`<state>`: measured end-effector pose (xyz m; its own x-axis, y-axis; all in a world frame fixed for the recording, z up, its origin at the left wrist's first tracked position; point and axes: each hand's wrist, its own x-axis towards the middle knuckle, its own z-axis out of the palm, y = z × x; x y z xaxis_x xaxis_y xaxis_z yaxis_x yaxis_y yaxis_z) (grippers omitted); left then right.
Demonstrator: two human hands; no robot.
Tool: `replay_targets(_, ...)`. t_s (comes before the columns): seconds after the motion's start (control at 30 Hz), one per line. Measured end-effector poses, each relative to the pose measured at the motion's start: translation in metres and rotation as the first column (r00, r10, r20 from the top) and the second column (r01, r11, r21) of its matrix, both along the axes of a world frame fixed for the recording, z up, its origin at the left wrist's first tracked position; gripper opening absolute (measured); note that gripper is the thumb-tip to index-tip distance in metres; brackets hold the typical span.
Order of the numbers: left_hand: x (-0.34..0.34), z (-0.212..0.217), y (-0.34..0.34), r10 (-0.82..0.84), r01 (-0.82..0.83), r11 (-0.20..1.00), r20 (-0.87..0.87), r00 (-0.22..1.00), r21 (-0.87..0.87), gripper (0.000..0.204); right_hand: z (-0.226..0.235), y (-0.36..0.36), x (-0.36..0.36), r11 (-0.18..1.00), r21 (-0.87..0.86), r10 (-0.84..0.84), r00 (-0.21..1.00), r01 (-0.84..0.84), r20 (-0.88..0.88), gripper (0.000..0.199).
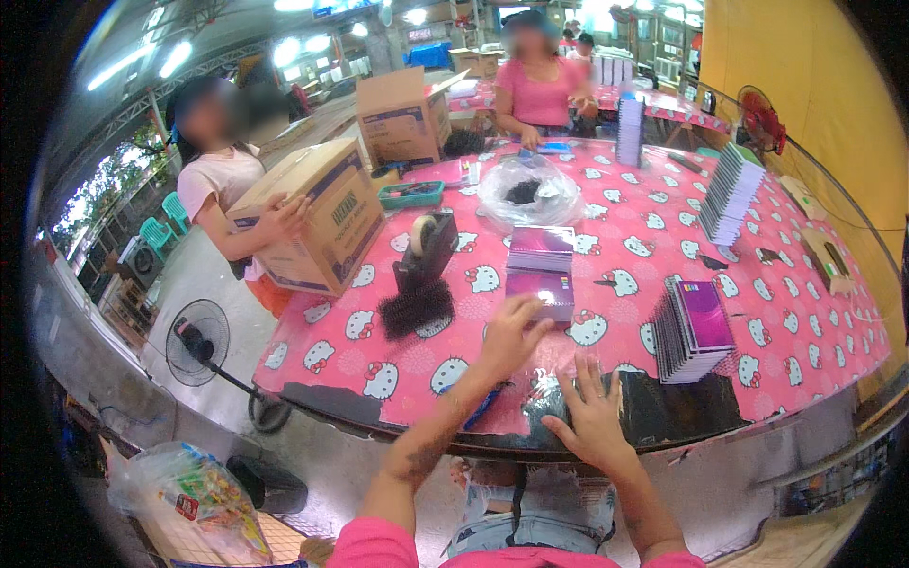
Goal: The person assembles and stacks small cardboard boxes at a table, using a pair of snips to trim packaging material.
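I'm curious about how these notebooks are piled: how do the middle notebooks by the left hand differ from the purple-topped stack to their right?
The left hand is at the near edge of the middle notebooks; no hand is on the right stack. The right stack shows a tall side with many black coils, while the middle notebooks show mostly their covers. Both have purple covers.

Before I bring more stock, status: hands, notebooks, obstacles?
Left hand at central purple notebook. Right hand spread by table's near edge. Tape dispenser off left.
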<state>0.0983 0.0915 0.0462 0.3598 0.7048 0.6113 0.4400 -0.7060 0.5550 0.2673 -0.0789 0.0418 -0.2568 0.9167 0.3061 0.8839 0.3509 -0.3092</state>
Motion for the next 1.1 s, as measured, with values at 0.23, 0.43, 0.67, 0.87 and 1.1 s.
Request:
replay_targets(0.23,-0.004,-0.049,0.057,0.102,0.044,0.94,-0.401,0.91,0.338,0.032,-0.044,0.008,0.0,0.987,-0.151,-0.04,0.995,0.053,0.087,0.077)
replay_targets(0.43,0.015,-0.002,-0.032,0.018,0.078,0.908,-0.225,0.974,0.412,0.03,-0.042,0.009,0.025,0.944,0.16,-0.167,0.835,0.289,-0.524,0.086)
replay_targets(0.67,-0.006,-0.022,-0.04,-0.123,0.144,0.947,-0.09,0.988,0.289,0.023,-0.067,0.002,0.043,0.974,-0.063,-0.171,0.534,0.216,-0.828,0.05)
replay_targets(0.87,-0.129,-0.056,0.026,0.499,-0.484,0.858,-0.5,0.708,0.17,0.013,-0.055,-0.005,0.036,0.981,-0.161,-0.191,0.378,0.109,-0.906,0.044)
replay_targets(1.1,-0.093,-0.027,-0.026,0.332,-0.321,0.943,-0.192,0.923,0.085,0.019,-0.045,0.007,0.049,0.967,-0.219,-0.136,0.465,-0.13,-0.875,0.024)
